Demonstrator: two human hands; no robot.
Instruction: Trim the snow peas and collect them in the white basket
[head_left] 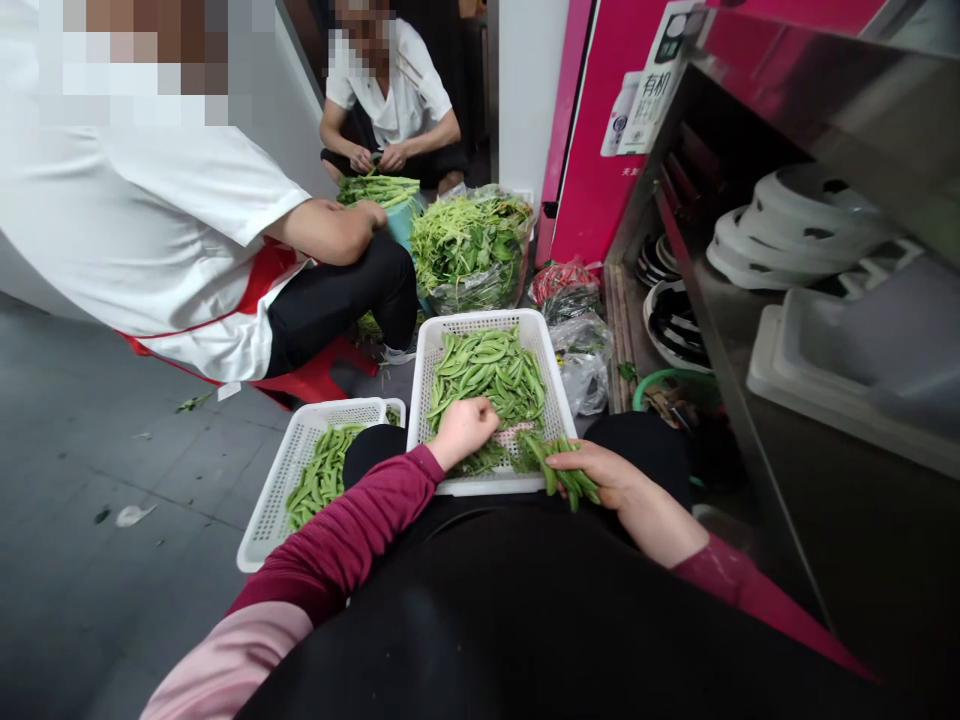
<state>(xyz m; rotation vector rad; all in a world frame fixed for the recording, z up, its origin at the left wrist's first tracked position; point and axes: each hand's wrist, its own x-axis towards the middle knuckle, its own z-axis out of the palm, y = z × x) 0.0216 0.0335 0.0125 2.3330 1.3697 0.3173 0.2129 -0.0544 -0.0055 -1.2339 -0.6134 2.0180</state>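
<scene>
Gray floor tiles (172, 530) spread across the left of the head view, with a bright pink cabinet (634, 40) at the back and a metal shelf (705, 290) along the right, bearing white plastic trays (802, 225). One person (165, 215) in a white shirt sits on a red stool (330, 372); another person (416, 85) squats farther back, beyond a big bag of leafy greens (472, 240). Green pea pods (491, 370) fill much of a white basket (553, 385) on the wearer's lap, and a second basket (264, 505) at the left holds more. The left hand (466, 430) is over the lap basket, fingers curled; whether they pinch anything, I cannot tell. The right hand (600, 470) grasps a bunch of pods (556, 468) at the basket's near right corner.
</scene>
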